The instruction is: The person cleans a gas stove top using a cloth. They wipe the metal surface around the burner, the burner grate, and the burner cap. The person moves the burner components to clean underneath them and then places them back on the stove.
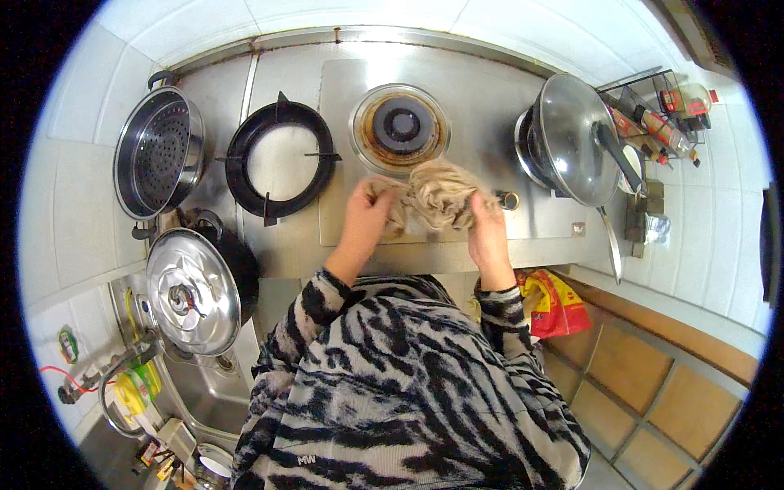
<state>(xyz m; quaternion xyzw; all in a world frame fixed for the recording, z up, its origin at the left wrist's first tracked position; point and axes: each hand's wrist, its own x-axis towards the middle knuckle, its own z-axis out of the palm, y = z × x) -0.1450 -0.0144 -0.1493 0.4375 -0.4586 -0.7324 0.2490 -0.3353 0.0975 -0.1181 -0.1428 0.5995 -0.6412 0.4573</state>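
Note:
Both my hands grip a crumpled tan cloth (446, 197) above the front of the stainless steel stove top (490, 110). My left hand (364, 214) pinches its left end, and my right hand (488, 229) holds its right side with the thumb on top. Just behind the cloth is a gas burner (401, 127) with brown stains in its round drip ring. The cloth covers the front edge of that ring. A black pan support ring (234, 160) lies off the burner, to the left. A stove knob (509, 200) shows beside my right hand.
On the right stands a wok with a glass lid (572, 141), its handle pointing forward. A wire rack with bottles (664, 125) is beyond it. At left are a steamer pot (153, 153) and a black pot with a steel lid (211, 294), near the sink (211, 398) and faucet (110, 392).

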